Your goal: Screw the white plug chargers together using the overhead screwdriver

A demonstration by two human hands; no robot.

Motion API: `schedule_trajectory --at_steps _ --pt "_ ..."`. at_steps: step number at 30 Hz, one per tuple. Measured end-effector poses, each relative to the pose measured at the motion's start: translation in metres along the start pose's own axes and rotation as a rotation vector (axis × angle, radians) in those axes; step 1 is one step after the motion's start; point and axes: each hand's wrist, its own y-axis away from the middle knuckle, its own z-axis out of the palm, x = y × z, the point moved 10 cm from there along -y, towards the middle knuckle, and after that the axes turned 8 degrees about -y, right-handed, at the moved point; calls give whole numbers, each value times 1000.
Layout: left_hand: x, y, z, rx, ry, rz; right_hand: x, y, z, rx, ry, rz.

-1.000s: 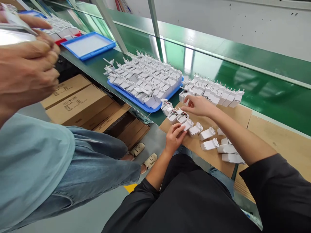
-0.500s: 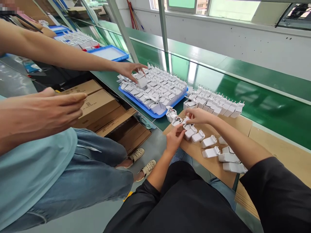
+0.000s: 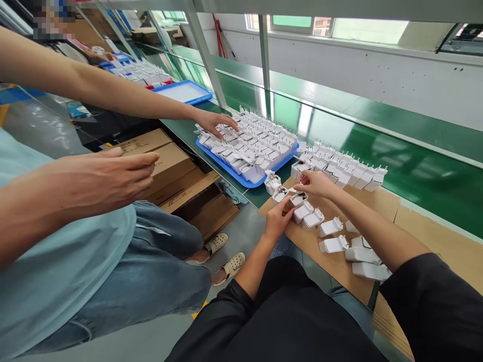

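My left hand [image 3: 278,219] is closed, its thumb and fingertips against the near side of a white charger housing [image 3: 300,201]. This housing is open at the top, with dark parts showing inside. Just above it, my right hand [image 3: 317,184] pinches a small white piece that looks like a plug cover, mostly hidden by the fingers. Another open housing [image 3: 280,194] stands to the left, with one more [image 3: 272,182] behind it. Several housings with pinned covers, such as this charger [image 3: 314,218], sit on the cardboard [image 3: 320,256] to the right.
A blue tray [image 3: 241,182] full of upright white chargers stands at left, with a co-worker's hand [image 3: 217,123] over it. The co-worker's other hand [image 3: 109,183] hovers nearer. More chargers [image 3: 343,166] stand in rows behind my hands. Cardboard boxes [image 3: 177,171] lie below the bench.
My right hand has lifted slightly off the housing, whose open top now shows. The co-worker's far hand has let go of a charger at the tray. The view has shifted slightly.
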Motion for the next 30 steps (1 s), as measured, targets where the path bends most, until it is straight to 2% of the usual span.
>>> schedule_trajectory --at_steps 5,9,16,20,24,27,30 --pt "0 -4 4 -11 -73 -46 -10 12 -2 -142 -59 -147" --pt "3 -4 3 1 -9 -21 -14 18 3 -234 -49 -262" --pt "5 -3 0 69 85 102 -8 20 11 -265 5 -239" --pt "18 -2 -5 100 79 222 -6 23 15 -259 37 -228" --pt "29 -2 -8 111 37 283 -3 22 16 -283 26 -208" --pt "34 3 -11 105 18 306 -12 15 12 -302 39 -227" --pt "28 10 -26 192 -14 233 -32 -3 -1 -185 61 -227"
